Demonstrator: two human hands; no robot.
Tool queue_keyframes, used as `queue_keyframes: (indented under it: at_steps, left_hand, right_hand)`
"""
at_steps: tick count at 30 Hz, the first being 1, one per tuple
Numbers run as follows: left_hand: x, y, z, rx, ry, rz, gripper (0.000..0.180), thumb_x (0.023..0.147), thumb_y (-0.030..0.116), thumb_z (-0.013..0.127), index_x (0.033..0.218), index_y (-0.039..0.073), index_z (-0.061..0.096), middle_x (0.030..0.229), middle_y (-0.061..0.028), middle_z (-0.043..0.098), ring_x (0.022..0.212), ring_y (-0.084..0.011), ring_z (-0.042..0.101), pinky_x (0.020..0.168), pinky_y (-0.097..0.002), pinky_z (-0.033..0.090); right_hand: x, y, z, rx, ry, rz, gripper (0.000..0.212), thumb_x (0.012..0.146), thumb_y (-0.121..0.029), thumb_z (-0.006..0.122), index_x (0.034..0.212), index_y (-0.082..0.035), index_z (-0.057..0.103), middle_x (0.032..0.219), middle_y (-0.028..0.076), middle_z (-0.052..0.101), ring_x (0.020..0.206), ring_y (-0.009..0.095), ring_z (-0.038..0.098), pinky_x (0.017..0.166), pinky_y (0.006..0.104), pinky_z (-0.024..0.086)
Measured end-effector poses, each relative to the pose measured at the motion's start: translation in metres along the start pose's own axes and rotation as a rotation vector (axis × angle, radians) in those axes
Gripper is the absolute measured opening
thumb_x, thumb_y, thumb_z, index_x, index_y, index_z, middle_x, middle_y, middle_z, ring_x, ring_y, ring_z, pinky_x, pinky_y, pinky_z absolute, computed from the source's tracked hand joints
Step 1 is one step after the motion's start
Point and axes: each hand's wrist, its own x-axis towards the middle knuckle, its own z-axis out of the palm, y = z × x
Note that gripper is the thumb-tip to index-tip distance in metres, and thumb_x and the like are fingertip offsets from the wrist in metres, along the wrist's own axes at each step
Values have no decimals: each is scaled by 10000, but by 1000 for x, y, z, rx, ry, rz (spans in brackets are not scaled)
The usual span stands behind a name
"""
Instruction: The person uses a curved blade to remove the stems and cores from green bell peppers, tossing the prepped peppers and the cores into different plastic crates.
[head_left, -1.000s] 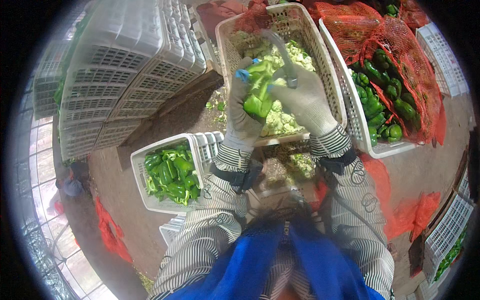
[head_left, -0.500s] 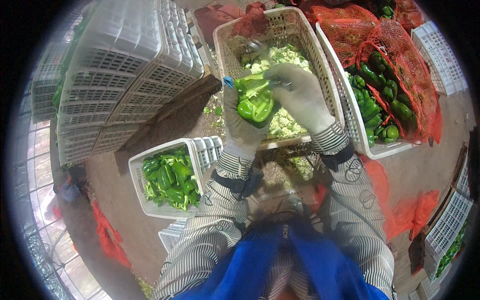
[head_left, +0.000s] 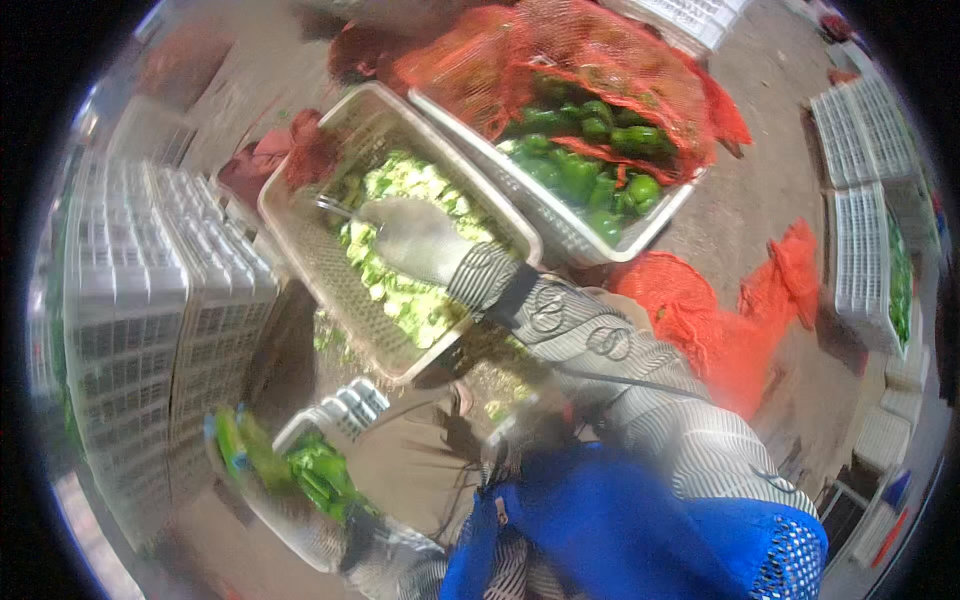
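Gloved in pale grey, my right hand is closed on a shiny metal tool whose kind I cannot make out. It hangs over a large beige crate holding pale green pepper scraps. At the lower left, my left hand is smeared by motion beside a smaller white crate. A blurred green bell pepper appears at its fingers, and their grip on it is not clear. Inside that smaller crate lie several green peppers.
Beyond the scraps crate stands a white crate of whole peppers and a red mesh sack. Stacked white crates rise at the left, more crates at the right. Another red mesh sack lies on the floor.
My hands have parted. The left has swung down and left with the pepper toward the smaller crate; the right stays over the scraps. The whole view has turned.
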Motion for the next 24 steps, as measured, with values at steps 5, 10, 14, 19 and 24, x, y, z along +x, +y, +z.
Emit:
queue_keyframes:
  at_steps: [5, 10, 14, 19, 24]
  left_hand:
    - [-20, -69, -164, 634, 211, -263, 514, 998, 298, 604, 1394, -18, 515, 1342, -200, 585, 1265, -296, 559, 1048, -394, 476]
    - [-3, -12, -144, 974, 125, 117, 520, 1006, 253, 596, 1429, -33, 494, 1379, -219, 562, 1312, -308, 529, 1070, -387, 448]
    - [16, 81, 39, 755, -374, 570, 525, 966, 145, 640, 1428, -52, 487, 1471, -226, 500, 1382, -343, 460, 1185, -410, 320]
    - [-24, 116, 271, 661, -868, 760, 525, 910, 63, 693, 1404, 5, 528, 1426, -224, 542, 1372, -357, 481, 1141, -431, 379]
    - [-48, 71, 428, 508, -1169, 765, 506, 903, 158, 701, 1382, 77, 559, 1385, -214, 577, 1292, -371, 556, 1089, -415, 439]
  right_hand:
    - [-19, 22, -21, -65, -9, 5, 229, 776, -115, 577, 922, -13, 720, 921, 226, 704, 931, 416, 688, 820, 494, 550]
    - [-29, 86, -108, -37, 14, 85, 320, 800, -246, 609, 1015, -42, 730, 904, 225, 698, 910, 388, 687, 823, 457, 533]
    - [-42, 171, -172, -217, 18, 311, 292, 782, -258, 612, 915, -23, 723, 931, 253, 686, 898, 421, 672, 789, 486, 530]
    - [-71, 276, -221, -428, 232, 616, 303, 811, -177, 560, 1028, -38, 720, 1035, 235, 698, 1027, 394, 662, 917, 475, 511]
    - [-77, 322, -273, -535, 630, 584, 286, 872, -155, 513, 1101, -82, 668, 1059, 209, 684, 1043, 387, 658, 907, 504, 515]
